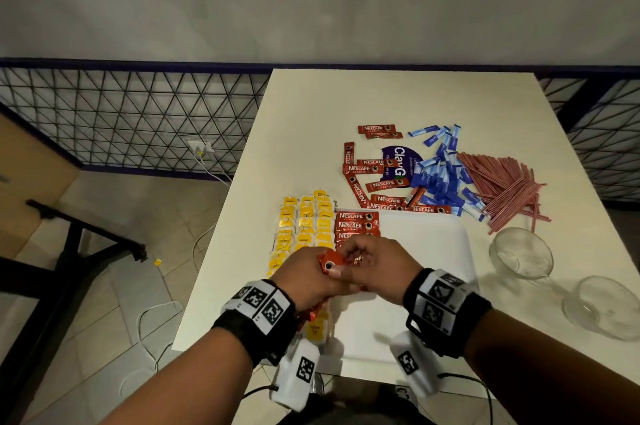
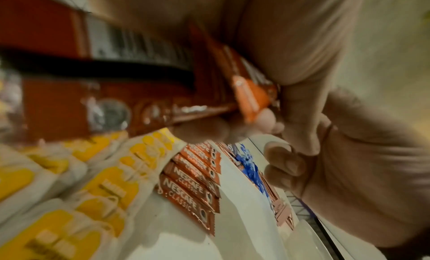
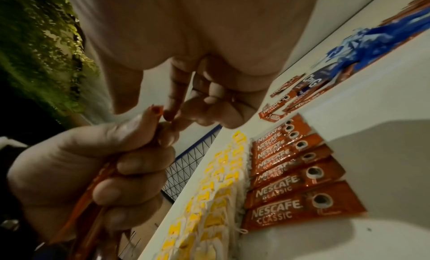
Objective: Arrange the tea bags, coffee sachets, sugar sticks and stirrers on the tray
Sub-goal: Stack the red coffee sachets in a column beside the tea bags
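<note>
My left hand (image 1: pixel 304 274) grips a bundle of red coffee sachets (image 1: pixel 329 262) just above the white tray's (image 1: pixel 426 251) left part. My right hand (image 1: pixel 375 260) meets it, and its fingertips (image 3: pixel 173 106) pinch the top end of one coffee sachet (image 3: pixel 156 110) in the bundle (image 2: pixel 144 100). A column of coffee sachets (image 1: pixel 356 224) lies flat on the tray's left side. Rows of yellow tea bags (image 1: pixel 306 227) lie along its left edge; whether they rest on the tray is unclear. Loose coffee sachets (image 1: pixel 372 170), blue sugar sticks (image 1: pixel 443 179) and red stirrers (image 1: pixel 502 189) lie beyond the tray.
A purple packet (image 1: pixel 398 161) lies among the loose sachets. Two glass bowls (image 1: pixel 521 251) (image 1: pixel 606 307) stand right of the tray. The white table (image 1: pixel 381 99) ends close on the left, with cables on the floor and a wire fence (image 1: pixel 138 120) behind.
</note>
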A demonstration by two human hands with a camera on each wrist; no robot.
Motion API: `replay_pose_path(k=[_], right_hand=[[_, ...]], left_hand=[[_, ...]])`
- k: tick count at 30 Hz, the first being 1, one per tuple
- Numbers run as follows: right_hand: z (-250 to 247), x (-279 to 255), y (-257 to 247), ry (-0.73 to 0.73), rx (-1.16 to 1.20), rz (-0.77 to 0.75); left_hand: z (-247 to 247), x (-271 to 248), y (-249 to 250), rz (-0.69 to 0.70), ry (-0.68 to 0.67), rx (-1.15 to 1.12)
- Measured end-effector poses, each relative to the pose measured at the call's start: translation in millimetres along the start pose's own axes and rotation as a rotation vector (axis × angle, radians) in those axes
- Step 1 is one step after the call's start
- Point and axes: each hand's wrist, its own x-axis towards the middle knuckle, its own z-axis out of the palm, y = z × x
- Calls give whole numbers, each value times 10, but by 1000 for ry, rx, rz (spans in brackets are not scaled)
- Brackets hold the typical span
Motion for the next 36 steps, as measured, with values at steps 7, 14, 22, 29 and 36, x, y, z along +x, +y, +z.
replay_pose_path(k=[7, 14, 22, 29, 36], right_hand=[[-163, -18, 29, -1, -36, 43], [-244, -76, 106, 55, 168, 174], [-378, -151, 384, 79, 312, 368], [-269, -295, 833, 32, 120, 609], [-30, -214, 810, 104, -113, 626]], left_hand=[[-20, -19, 35, 30, -9, -242], [-90, -47, -78, -40, 83, -367], [-157, 7, -143, -92, 219, -228], [-314, -91, -260, -114, 263, -91], [-314, -175, -312, -112, 251, -97]])
